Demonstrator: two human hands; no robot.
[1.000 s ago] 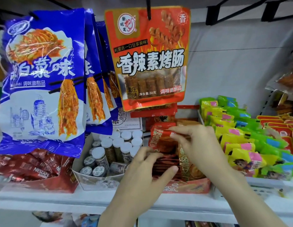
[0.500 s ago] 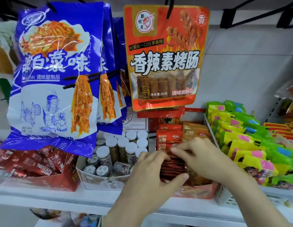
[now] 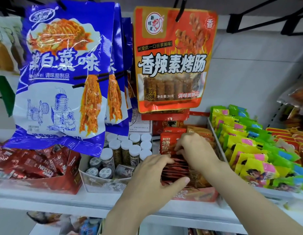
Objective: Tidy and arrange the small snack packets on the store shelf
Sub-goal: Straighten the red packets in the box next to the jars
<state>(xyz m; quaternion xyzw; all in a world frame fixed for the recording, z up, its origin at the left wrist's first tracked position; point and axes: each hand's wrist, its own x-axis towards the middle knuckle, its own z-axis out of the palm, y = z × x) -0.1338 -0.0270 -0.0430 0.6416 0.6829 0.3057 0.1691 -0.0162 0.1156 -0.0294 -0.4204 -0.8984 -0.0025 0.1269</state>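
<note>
Red snack packets stand filed in a red display box on the white shelf, both hands working them.

Left hand, at 6 o'clock of the row, lays its fingers over the packet tops with the thumb pressed to the row's front, a loose grip round the stack; right hand curls its fingertips onto an upright red packet at 12 o'clock, pinching it. Overhead hangs an orange bag reading "香辣素烤肠", "38克"; at 10 o'clock three blue bags reading "调味面制品". At 9 o'clock sit white-capped jars, too overlapped to count, and red "NESCAFE" sachets. At 3 o'clock lie yellow-green packets.
</note>
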